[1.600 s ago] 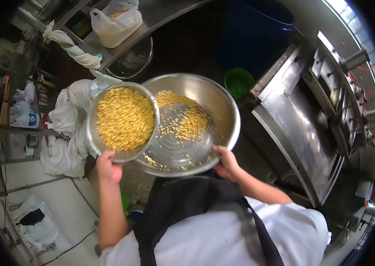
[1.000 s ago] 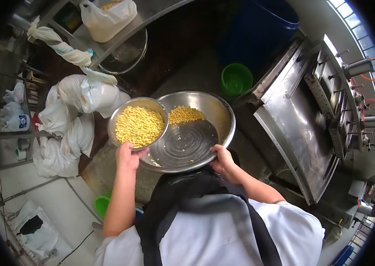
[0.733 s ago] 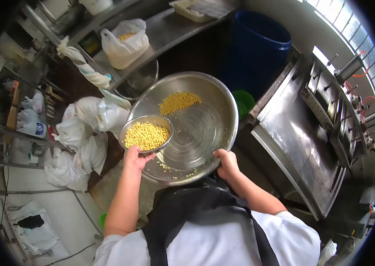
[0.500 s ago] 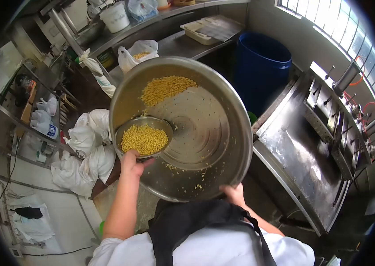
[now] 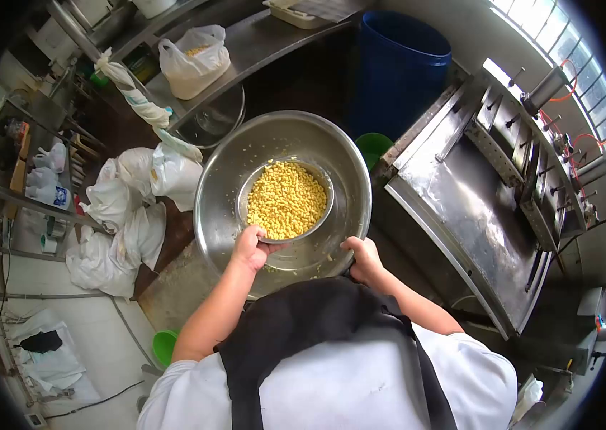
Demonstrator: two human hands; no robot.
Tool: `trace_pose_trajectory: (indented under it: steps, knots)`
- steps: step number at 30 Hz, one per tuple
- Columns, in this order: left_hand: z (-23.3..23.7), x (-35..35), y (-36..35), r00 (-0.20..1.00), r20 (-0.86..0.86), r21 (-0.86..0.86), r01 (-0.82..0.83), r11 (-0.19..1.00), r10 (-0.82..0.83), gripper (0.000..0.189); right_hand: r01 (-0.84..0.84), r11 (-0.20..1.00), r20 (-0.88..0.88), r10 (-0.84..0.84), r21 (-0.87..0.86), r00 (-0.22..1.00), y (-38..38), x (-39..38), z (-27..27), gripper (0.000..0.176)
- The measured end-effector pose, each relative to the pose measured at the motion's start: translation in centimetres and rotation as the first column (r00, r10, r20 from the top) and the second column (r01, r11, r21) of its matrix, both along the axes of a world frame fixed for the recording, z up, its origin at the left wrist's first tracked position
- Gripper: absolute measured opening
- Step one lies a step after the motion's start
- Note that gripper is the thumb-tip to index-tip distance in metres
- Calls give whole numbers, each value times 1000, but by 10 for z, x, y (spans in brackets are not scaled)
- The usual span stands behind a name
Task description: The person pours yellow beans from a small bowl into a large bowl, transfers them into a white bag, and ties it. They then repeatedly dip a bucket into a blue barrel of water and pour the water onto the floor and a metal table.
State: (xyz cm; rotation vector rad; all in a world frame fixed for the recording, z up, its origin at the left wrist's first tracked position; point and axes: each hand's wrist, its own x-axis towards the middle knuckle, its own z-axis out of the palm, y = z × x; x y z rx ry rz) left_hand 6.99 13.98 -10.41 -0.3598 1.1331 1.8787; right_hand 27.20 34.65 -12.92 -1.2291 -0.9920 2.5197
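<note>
My left hand (image 5: 251, 249) is closed on the near rim of a small metal bowl (image 5: 329, 193), the thumb at its edge. Yellow beans (image 5: 286, 201) heap the bowl, which is level over the middle of a large steel basin (image 5: 211, 193). At the basin's near right side, my right hand (image 5: 365, 259) grips the rim with its fingers curled over. A few loose beans stick to the basin's inner wall. Much of its floor is hidden behind the bowl.
A white plastic bag (image 5: 195, 64) stands on the metal shelf beyond the basin. Behind are a blue barrel (image 5: 400, 79) and a green tub (image 5: 372, 148). White sacks (image 5: 120, 236) lie to the left. A steel machine (image 5: 475, 215) with a tray-like top stands close on the right.
The small bowl has moved right, to the basin's middle, and is heaped fuller. The bean pile on the basin's far side no longer shows. The basin appears lower and less tilted.
</note>
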Motion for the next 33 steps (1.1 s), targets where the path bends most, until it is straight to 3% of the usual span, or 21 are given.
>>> trace_pose_trajectory:
  steps: [1, 4, 8, 9, 11, 13, 15, 16, 19, 20, 23, 25, 26, 29, 33]
  knots:
    - [-2, 6, -5, 1000, 11, -4, -3, 1000, 3, 48, -3, 1000, 11, 3, -4, 1000, 2, 2, -8, 32]
    - [-2, 12, -23, 1000, 20, 36, -16, 999, 15, 51, 114, 954, 20, -113, -278, 993, 9, 11, -41, 36]
    - [-12, -39, -44, 987, -63, 24, -146, 989, 147, 40, 233, 923, 155, -193, -306, 969, -6, -31, -58, 41]
    - [-16, -56, -50, 990, -92, 60, -100, 993, 106, 36, 234, 903, 117, -205, -361, 972, -6, -40, -99, 40]
    - [-1, -74, -47, 971, -89, 81, -214, 973, 221, 33, 332, 846, 195, -274, -417, 942, -14, -60, -108, 35]
    - [25, -82, -70, 964, -117, 51, -234, 971, 239, 36, 321, 839, 238, -235, -439, 942, -19, -63, -93, 36]
    - [43, -81, -90, 937, -195, 5, -294, 956, 290, 38, 230, 808, 124, -193, -543, 973, -29, -49, -77, 37]
    - [42, -79, -101, 923, -238, -38, -320, 947, 302, 40, 242, 802, 196, -158, -547, 968, -28, -42, -78, 37]
    - [20, -90, -119, 905, -277, -117, -364, 924, 322, 45, 226, 757, 247, -88, -613, 965, -22, -47, -138, 22]
    - [13, -96, -126, 902, -278, -136, -377, 916, 330, 47, 185, 778, 264, -26, -600, 964, -23, -50, -139, 15]
    - [3, -102, -138, 950, -183, -227, -290, 930, 251, 51, 291, 811, 414, -67, -507, 908, -42, -75, -121, 15]
    - [-11, -109, -122, 950, -152, -217, -302, 928, 274, 52, 271, 849, 463, -35, -453, 886, -36, -96, -131, 16]
    - [-18, -112, -109, 957, -108, -249, -289, 924, 271, 52, 268, 857, 449, -49, -440, 892, -30, -105, -156, 18]
    - [-42, -110, -85, 964, -44, -252, -266, 930, 264, 53, 288, 873, 422, -107, -393, 900, -10, -128, -161, 26]
    - [-36, -91, -75, 966, 34, -236, -240, 942, 255, 50, 261, 920, 399, -131, -291, 907, 3, -127, -98, 30]
